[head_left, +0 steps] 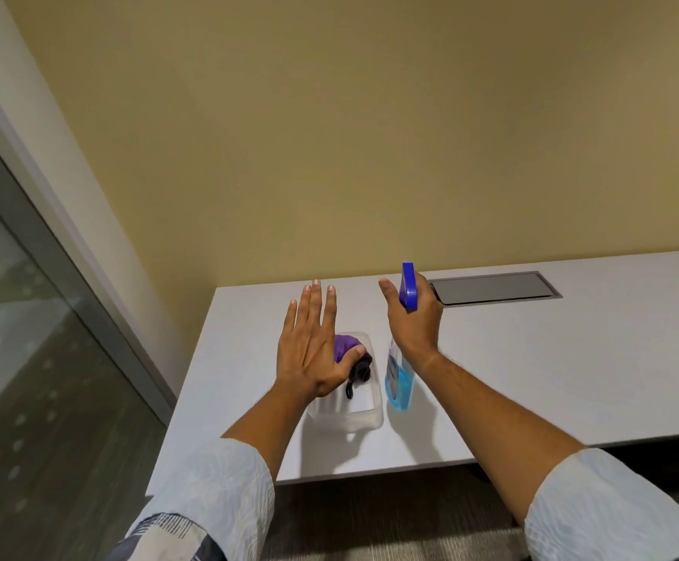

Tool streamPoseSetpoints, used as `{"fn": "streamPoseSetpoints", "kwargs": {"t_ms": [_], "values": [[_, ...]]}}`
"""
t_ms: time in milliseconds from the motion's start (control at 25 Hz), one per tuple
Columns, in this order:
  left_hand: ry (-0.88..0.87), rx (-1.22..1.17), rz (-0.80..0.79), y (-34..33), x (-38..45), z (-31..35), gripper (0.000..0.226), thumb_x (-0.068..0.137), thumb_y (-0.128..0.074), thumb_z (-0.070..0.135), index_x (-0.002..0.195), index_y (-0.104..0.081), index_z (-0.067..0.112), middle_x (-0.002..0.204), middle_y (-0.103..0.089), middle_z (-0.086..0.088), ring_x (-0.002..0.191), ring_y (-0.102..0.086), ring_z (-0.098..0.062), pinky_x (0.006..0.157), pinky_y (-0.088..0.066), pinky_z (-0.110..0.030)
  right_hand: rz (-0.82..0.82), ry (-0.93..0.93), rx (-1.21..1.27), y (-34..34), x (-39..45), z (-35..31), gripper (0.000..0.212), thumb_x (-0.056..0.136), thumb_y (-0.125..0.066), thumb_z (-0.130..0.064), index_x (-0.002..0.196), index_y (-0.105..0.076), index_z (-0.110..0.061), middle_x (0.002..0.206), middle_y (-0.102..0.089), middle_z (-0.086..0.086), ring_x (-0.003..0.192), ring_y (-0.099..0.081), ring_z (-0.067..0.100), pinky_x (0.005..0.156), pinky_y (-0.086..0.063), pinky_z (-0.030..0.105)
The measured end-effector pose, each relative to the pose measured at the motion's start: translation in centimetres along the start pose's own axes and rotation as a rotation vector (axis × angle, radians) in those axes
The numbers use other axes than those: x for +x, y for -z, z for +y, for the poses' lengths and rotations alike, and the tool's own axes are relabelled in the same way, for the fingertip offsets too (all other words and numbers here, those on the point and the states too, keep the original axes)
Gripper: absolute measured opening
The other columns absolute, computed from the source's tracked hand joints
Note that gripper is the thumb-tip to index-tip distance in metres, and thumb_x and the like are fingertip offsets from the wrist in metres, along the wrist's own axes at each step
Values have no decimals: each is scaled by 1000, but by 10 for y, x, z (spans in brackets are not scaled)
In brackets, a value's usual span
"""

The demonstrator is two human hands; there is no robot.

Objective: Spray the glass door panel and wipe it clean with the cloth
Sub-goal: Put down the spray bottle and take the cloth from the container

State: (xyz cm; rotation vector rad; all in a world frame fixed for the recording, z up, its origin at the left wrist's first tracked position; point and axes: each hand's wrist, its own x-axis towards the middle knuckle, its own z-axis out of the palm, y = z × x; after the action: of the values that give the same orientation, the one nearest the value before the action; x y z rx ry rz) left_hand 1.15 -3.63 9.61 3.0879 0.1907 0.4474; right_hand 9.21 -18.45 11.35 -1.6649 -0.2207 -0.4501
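Pale, lightly patterned sleeves [216,500] rolled to the elbow sit closest to the lens, with two bare forearms reaching forward over a white rectangular surface [532,378]. Of the two hands, the left hand [313,350] hovers flat, fingers straight and together, thumb spread out, gripping nothing; it hangs over a clear plastic rectangular tub [356,415]. Inside that tub lie a crumpled purple cloth [346,345] and a small black item [360,372] which cannot be identified. The right hand [414,323] is wrapped around the neck of a clear spray bottle of blue liquid [399,382], whose blue trigger head [408,285] sticks up above the knuckles; the bottle stands just right of the tub. A grey metal cable hatch [495,288] is set into the surface behind the right hand. At the far left runs the frosted-dot glass door panel [26,358] in its grey frame, well apart from both hands. A yellow wall [370,135] rises behind.
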Motion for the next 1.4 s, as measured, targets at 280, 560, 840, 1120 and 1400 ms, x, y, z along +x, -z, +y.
{"fn": "streamPoseSetpoints", "kwargs": {"t_ms": [280, 560, 840, 1120, 1400], "values": [[-6, -76, -35, -48, 17, -13, 102, 81, -16, 81, 155, 9, 15, 164, 9, -12, 151, 10, -26, 122, 6, -42, -42, -29, -9, -18, 7, 55, 30, 88, -70, -36, 110, -56, -22, 69, -54, -12, 60, -54, 3, 58, -51, 18], [10, -90, -89, -75, 24, -8, 100, 82, -21, 80, 151, 18, 18, 163, 12, -10, 151, 13, -25, 122, 7, -41, -41, -67, -16, -18, 18, 98, 40, 88, -70, -38, 117, -57, -13, 69, -55, -15, 59, -55, 3, 57, -49, 13], [8, -87, -99, -80, 30, 0, 100, 83, -23, 77, 153, 15, 17, 163, 12, -11, 151, 12, -25, 122, 6, -40, -63, -110, 14, -14, 18, 113, 49, 85, -69, -41, 122, -56, -12, 78, -58, -15, 66, -59, 2, 59, -50, 12], [-1, -74, -115, -83, 29, -1, 100, 83, -23, 77, 155, 11, 15, 163, 12, -10, 151, 13, -25, 121, 8, -39, -84, -160, 9, -10, 9, 116, 52, 83, -70, -38, 125, -56, -10, 80, -58, -10, 66, -57, 14, 64, -56, 24], [-15, -81, -106, -80, 30, 3, 102, 80, -16, 81, 156, 7, 16, 163, 10, -9, 151, 11, -25, 121, 6, -40, -134, -189, -61, 7, 6, 107, 88, 73, -82, -42, 145, -41, -13, 138, -56, 5, 121, -56, 21, 97, -55, 41]]}}
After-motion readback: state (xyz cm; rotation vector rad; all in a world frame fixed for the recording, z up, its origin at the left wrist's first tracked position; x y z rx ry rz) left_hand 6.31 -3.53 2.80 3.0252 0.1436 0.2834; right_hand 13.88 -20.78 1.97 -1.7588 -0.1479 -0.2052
